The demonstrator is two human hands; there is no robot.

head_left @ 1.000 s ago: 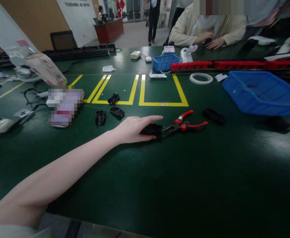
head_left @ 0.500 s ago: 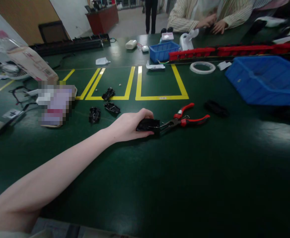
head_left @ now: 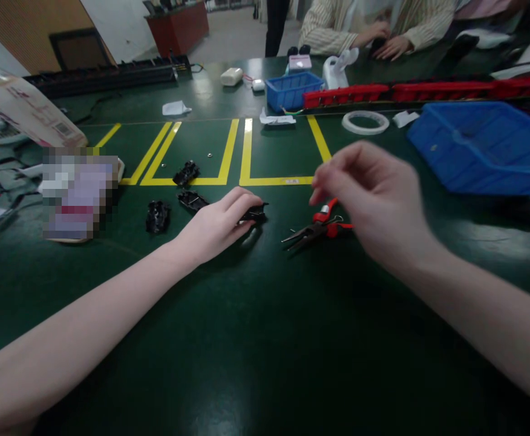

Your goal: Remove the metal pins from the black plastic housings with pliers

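My left hand point(head_left: 217, 224) is closed round a black plastic part point(head_left: 255, 212), lifted just off the green table point(head_left: 265, 339). Red-handled pliers point(head_left: 314, 227) lie on the table a little to its right, jaws pointing left. My right hand point(head_left: 374, 203) hovers above the plier handles with its fingers curled and loosely apart, holding nothing and touching nothing. Three more black parts point(head_left: 186, 173) point(head_left: 157, 216) point(head_left: 192, 200) lie left of my left hand.
Yellow tape boxes point(head_left: 242, 157) mark the table. A large blue bin point(head_left: 487, 148) sits at the right, a small blue basket point(head_left: 288, 91), a tape ring point(head_left: 365, 122) and red trays point(head_left: 428, 92) behind. A seated person's hands point(head_left: 385, 42) rest at the far edge.
My left hand has pulled the black part left, away from the plier jaws, and lifted it. My right hand has come into view above the pliers.
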